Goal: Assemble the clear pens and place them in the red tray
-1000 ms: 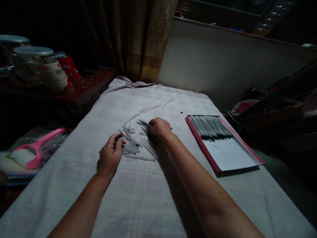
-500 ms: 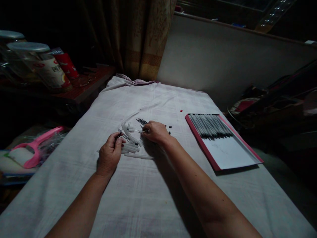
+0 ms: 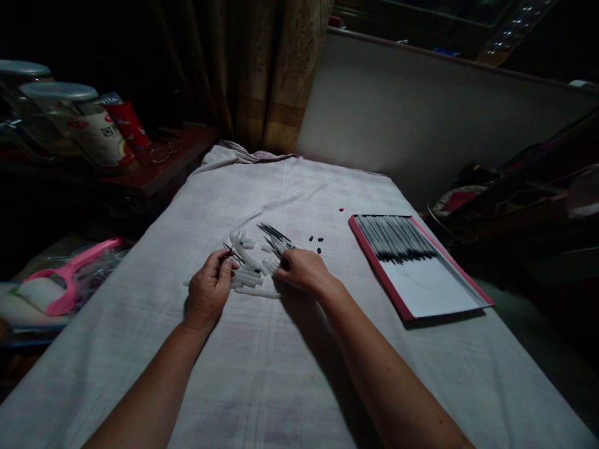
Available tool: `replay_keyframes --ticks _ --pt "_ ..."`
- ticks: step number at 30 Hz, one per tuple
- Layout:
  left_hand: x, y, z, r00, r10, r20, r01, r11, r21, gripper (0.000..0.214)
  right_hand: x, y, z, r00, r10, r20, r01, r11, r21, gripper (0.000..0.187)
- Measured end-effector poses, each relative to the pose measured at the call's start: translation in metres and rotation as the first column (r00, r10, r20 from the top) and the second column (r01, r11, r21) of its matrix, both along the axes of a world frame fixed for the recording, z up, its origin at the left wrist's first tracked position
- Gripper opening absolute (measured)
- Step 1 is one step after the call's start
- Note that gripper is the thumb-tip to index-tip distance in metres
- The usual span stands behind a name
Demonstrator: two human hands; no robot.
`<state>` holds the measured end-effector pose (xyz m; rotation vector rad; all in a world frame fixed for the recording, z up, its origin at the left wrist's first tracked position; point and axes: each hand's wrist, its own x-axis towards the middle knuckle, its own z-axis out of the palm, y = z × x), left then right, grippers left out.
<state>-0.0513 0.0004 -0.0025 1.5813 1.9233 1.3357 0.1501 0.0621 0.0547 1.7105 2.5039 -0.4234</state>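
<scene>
Left hand pinched, right hand down among the tubes

Here's the left hand (image 3: 210, 284), thumb and fingers together, clamped on a thin dark stick (image 3: 228, 251) that pokes out past the fingertips. Just to its right, the pale tubes (image 3: 248, 279) lie in a loose heap, several side by side, others askew.

Across the heap, the right hand (image 3: 303, 269)! Its fingers point down at the right edge of the tubes, curled and close to the cloth (image 3: 253, 374); whether they're closed on anything, I cannot tell, the back of the hand hides it. Just beyond those fingers, more dark refills (image 3: 274, 232) lie in a slanting bunch, tips away to the left.

Near the right hand, on its far right side, sit three small black caps (image 3: 321, 239), and farther out a red bit (image 3: 341, 210). Well to the right of that hand, the pink-rimmed box (image 3: 381, 268) holds a packed row of pens (image 3: 395, 238) at its far end, white base showing on the near side.
</scene>
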Motion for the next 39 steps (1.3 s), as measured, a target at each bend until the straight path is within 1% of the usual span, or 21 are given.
replay_keyframes --ticks 5,8,11,14,16,17,19,21,23,25,27,29,31,35,37,39 --pt "0.002 -0.002 -0.001 0.994 -0.065 -0.088 0.066 0.998 0.009 0.032 0.002 -0.002 -0.003 0.998 -0.028 -0.055 0.027 1.000 -0.015 0.026" --pt "0.003 -0.002 0.000 0.984 -0.088 -0.153 0.102 0.991 0.085 0.029 0.006 -0.005 -0.004 0.993 -0.014 -0.117 0.015 1.000 0.009 0.025" --pt "0.003 -0.003 0.005 0.972 -0.082 -0.220 0.124 0.974 0.187 0.027 0.011 -0.008 -0.004 0.973 -0.017 -0.231 0.018 1.000 0.003 0.024" --pt "0.002 -0.004 0.010 0.975 -0.036 -0.219 0.089 0.967 0.240 0.025 0.018 -0.007 -0.003 0.919 -0.045 -0.393 0.034 0.999 -0.035 0.022" --pt "0.004 -0.006 0.012 0.982 -0.049 -0.182 0.090 0.971 0.224 0.025 0.023 -0.004 -0.003 0.848 -0.067 -0.526 0.044 0.997 -0.057 0.021" --pt "0.005 -0.007 0.013 0.985 -0.071 -0.159 0.103 0.974 0.204 0.025 0.025 -0.001 -0.004 0.800 -0.082 -0.595 0.050 0.996 -0.071 0.021" --pt "0.008 -0.009 0.012 0.989 -0.113 -0.096 0.126 0.981 0.145 0.025 0.028 0.003 -0.007 0.677 -0.130 -0.724 0.055 0.991 -0.126 0.026" --pt "0.012 -0.011 0.009 0.992 -0.128 -0.002 0.128 0.990 0.058 0.028 0.028 0.007 -0.010 0.533 -0.210 -0.819 0.030 0.973 -0.230 0.037" --pt "0.016 -0.013 0.006 0.984 -0.135 0.121 0.139 0.990 -0.028 0.034 0.026 0.009 -0.013 0.397 -0.300 -0.867 -0.010 0.943 -0.332 0.042" --pt "0.019 -0.014 0.004 0.963 -0.149 0.225 0.168 0.984 -0.064 0.038 0.023 0.009 -0.014 0.287 -0.374 -0.882 -0.030 0.916 -0.399 0.036" --pt "0.022 -0.015 0.005 0.938 -0.180 0.295 0.204 0.977 -0.055 0.040 0.019 0.008 -0.015 0.203 -0.430 -0.880 -0.033 0.895 -0.445 0.029" --pt "0.025 -0.017 0.010 0.907 -0.223 0.357 0.258 0.964 -0.055 0.040 0.016 0.006 -0.015 0.150 -0.467 -0.871 -0.044 0.877 -0.478 0.026" --pt "0.028 -0.019 0.017 0.857 -0.271 0.438 0.342 0.935 -0.091 0.039 0.013 0.004 -0.015 0.145 -0.471 -0.870 -0.071 0.872 -0.484 0.028" --pt "0.034 -0.023 0.028 0.761 -0.329 0.559 0.491 0.855 -0.165 0.040 0.002 -0.003 -0.019 0.203 -0.403 -0.892 -0.161 0.885 -0.436 0.033" --pt "0.036 -0.024 0.029 0.739 -0.339 0.582 0.524 0.832 -0.181 0.041 -0.005 -0.005 -0.023 0.227 -0.353 -0.908 -0.176 0.902 -0.395 0.035" --pt "0.036 -0.023 0.029 0.728 -0.324 0.604 0.519 0.836 -0.177 0.041 -0.008 -0.005 -0.026 0.241 -0.297 -0.924 -0.155 0.928 -0.339 0.033"
